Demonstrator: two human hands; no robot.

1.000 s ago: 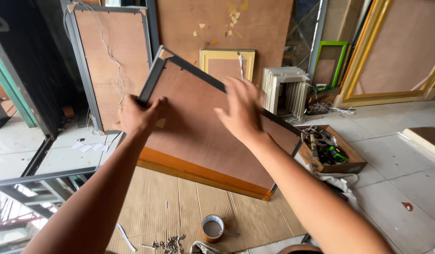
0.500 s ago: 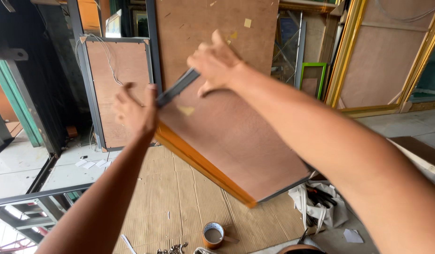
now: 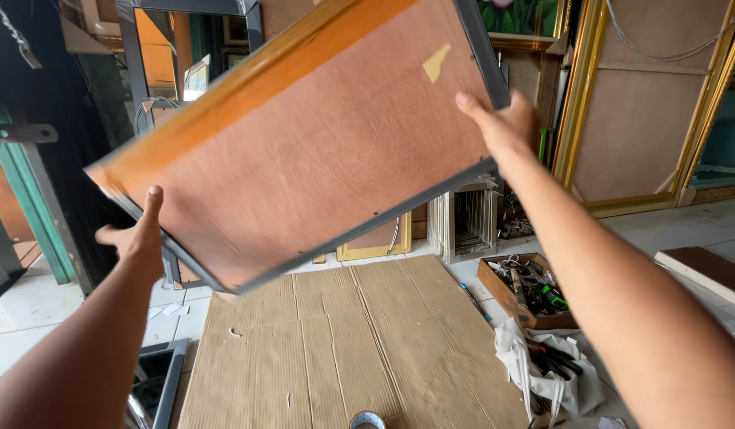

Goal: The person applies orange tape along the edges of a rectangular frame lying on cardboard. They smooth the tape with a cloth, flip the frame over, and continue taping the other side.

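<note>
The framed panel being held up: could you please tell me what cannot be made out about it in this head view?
- Front face of the framed panel: turned away; only the brown backing shows.
- Its top corner: cut off by the upper edge.
- Left hand fingers: hidden behind the frame.
- Contents of the tool box: too small and cluttered.

Flattened cardboard (image 3: 344,342) on the floor, open toolbox (image 3: 526,292) (right side), tape roll (image 3: 369,419).

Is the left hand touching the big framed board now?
Touching. The head view shows the left hand gripping the lower left edge of the framed board.
</note>
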